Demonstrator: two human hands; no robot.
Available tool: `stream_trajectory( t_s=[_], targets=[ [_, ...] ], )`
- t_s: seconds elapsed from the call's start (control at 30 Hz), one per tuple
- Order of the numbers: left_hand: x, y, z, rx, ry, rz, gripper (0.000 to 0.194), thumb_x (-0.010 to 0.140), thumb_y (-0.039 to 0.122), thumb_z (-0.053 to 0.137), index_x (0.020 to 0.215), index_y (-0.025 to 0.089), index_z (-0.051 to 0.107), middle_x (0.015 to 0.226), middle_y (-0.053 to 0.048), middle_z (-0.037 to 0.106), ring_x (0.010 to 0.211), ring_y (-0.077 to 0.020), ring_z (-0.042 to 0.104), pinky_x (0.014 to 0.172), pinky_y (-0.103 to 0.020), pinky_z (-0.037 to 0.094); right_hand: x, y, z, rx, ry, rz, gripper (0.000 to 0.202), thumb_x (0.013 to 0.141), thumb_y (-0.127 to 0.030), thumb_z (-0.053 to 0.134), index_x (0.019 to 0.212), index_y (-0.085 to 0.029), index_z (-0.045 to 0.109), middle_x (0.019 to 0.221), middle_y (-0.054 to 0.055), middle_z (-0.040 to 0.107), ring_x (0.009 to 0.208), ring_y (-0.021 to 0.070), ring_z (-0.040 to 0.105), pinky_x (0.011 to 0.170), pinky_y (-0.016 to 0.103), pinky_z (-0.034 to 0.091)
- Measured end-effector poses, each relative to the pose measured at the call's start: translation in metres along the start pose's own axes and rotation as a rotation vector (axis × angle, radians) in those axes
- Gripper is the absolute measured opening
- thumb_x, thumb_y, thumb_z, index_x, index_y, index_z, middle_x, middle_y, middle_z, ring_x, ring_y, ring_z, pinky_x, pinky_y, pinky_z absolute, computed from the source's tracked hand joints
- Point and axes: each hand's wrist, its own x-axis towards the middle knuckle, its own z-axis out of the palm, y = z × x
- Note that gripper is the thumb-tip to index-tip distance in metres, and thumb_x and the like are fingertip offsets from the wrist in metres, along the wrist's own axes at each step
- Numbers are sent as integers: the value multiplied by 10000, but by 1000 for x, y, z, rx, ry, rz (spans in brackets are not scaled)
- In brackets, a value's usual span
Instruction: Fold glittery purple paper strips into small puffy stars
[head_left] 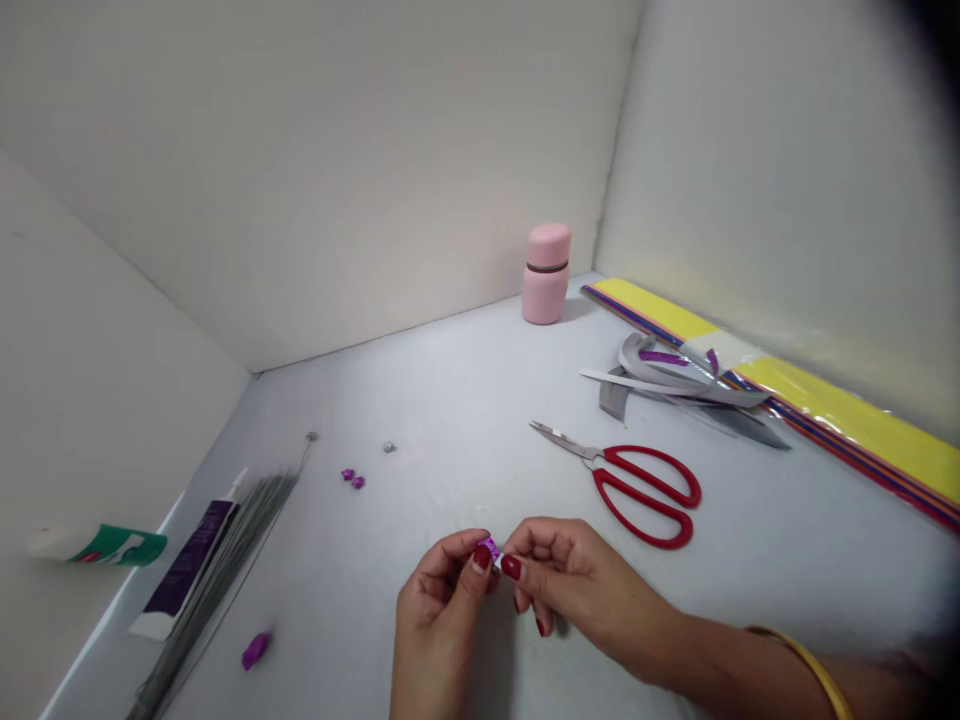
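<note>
Near the front of the table, my left hand (448, 605) and my right hand (581, 590) meet, thumbs and forefingers closed on a small shiny purple paper piece (491, 548). A whitish bit of it shows between the two thumbs; its exact shape is mostly hidden by my fingers. To the left lie two tiny purple folded pieces (352, 479) that touch each other, and a small silver one (388, 447). A larger purple folded piece (256, 651) sits nearer the front edge. Scissors (637, 490) with red handles rest beyond my right hand, blades nearly together.
At left lie a bundle of thin grey wires (232, 560), a purple-and-white tube (191, 565) and a green-and-white tube (120, 545). A pink flask (547, 275) stands by the back wall. Silver strips (660, 380) lie beside packed coloured paper (825, 400) at right. White walls enclose the table.
</note>
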Motion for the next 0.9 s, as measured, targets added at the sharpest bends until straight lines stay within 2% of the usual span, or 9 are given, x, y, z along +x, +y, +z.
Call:
stream_trajectory(
  t_s=[0.13,0.23,0.33,0.43,0.53,0.6,0.73,0.83,0.9],
  targets=[
    [-6,-3,2,233,90,272,51,666,220,714,715,211,724,701,-36,708,678,-180,622,643,-247,472,0,0,1,23,35,11,237,724,-361,647,684,-136,585,564,-28,578,405,48,428,429,186,315],
    [-9,-5,2,434,79,577,173,697,108,645,733,249,738,731,-38,711,699,-198,629,675,-266,467,-1,-1,1,55,36,-2,237,723,-371,651,703,-139,608,589,-24,589,409,48,430,427,189,322],
    [-9,-8,2,478,70,680,264,689,68,635,784,282,756,811,-47,728,779,-222,645,753,-282,467,-1,-2,1,109,37,-23,218,709,-355,668,717,-143,617,628,-26,589,429,46,439,428,183,333],
    [-8,-10,1,489,51,673,262,699,88,639,832,275,766,891,-67,729,841,-234,649,791,-286,472,0,-3,0,143,48,-31,205,684,-332,698,710,-143,622,619,-38,572,443,43,441,421,172,319],
    [-7,-8,-1,491,-35,653,204,740,161,620,855,250,763,926,-80,715,879,-226,641,802,-288,476,0,-4,0,122,62,-34,197,701,-331,687,717,-142,635,592,-45,561,433,38,443,413,166,300],
    [-7,-7,-1,408,-29,558,175,748,227,631,878,243,747,937,-73,708,878,-214,639,790,-291,486,0,-4,0,98,63,-34,198,722,-335,669,731,-140,644,616,-34,583,431,35,450,414,165,299],
    [-4,-5,0,198,7,226,174,714,319,688,842,208,726,804,-48,718,749,-184,649,699,-265,507,-1,-2,1,73,43,-54,208,723,-343,666,720,-135,643,630,-22,598,436,41,465,425,169,321],
    [-2,-4,0,195,-73,192,127,698,311,706,707,185,724,720,-33,702,718,-168,629,676,-233,486,-1,1,0,52,51,-40,224,721,-353,662,693,-135,621,610,-26,596,421,46,472,421,175,310],
    [-1,-3,0,186,-60,181,116,690,303,714,693,188,723,717,-28,710,717,-159,622,669,-218,479,0,2,-1,35,67,-15,232,719,-357,660,676,-137,597,619,-18,613,417,50,480,418,179,299]
  ],
)
